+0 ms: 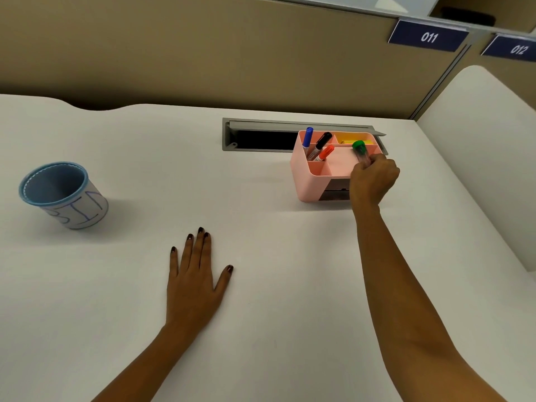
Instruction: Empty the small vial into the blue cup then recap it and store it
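A small clear vial with a green cap (361, 152) is held by my right hand (374, 181), cap pointing up and away, over the front compartment of the pink desk organiser (304, 184). My fingers are closed round the vial's lower end, which they hide. The blue cup (62, 194) with a white paper label stands upright at the far left of the white desk. My left hand (194, 282) lies flat on the desk, palm down, fingers spread, holding nothing.
Blue, black and red markers (319, 145) stand in the organiser's left compartment, and yellow notes (352, 139) lie in its back one. An open grey cable slot (261, 137) sits behind it. A tan partition with number plates rises at the back, a white divider at the right.
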`<action>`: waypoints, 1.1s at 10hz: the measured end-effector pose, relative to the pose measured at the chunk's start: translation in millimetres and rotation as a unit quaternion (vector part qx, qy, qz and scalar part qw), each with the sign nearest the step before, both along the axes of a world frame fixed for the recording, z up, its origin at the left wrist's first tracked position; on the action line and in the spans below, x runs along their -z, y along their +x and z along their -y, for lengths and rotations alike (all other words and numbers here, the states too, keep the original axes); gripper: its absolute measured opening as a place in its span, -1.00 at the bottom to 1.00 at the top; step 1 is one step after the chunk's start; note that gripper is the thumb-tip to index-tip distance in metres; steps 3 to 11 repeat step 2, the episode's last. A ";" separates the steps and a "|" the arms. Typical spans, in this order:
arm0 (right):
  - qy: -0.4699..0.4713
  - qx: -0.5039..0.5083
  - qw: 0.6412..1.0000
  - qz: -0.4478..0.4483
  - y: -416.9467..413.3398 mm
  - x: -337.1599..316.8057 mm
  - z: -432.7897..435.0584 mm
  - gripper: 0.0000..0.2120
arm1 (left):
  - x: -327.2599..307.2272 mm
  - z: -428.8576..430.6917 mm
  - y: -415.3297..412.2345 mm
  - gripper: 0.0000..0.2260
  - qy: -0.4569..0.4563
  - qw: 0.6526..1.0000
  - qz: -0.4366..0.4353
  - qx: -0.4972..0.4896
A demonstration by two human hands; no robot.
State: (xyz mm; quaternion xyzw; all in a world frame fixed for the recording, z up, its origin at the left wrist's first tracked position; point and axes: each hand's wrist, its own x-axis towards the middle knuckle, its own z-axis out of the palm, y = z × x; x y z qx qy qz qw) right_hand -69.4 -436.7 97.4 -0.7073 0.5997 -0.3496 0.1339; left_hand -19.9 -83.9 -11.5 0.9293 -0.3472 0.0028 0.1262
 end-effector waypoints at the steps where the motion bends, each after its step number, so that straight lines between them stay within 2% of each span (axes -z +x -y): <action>1: 0.004 -0.010 1.000 0.014 -2.4 -2.8 -3.9 -0.63 | -2.1 -0.3 0.0 -0.34 -0.011 1.000 0.004 0.002; 2: -0.023 -0.008 0.999 0.044 -4.8 6.4 -14.1 -0.61 | -1.0 0.8 -0.5 -0.34 -0.024 1.000 -0.002 -0.002; 11: -0.023 -0.008 0.999 0.044 -4.8 6.4 -14.1 -0.61 | -1.0 0.8 -0.5 -0.34 -0.024 1.000 -0.002 -0.002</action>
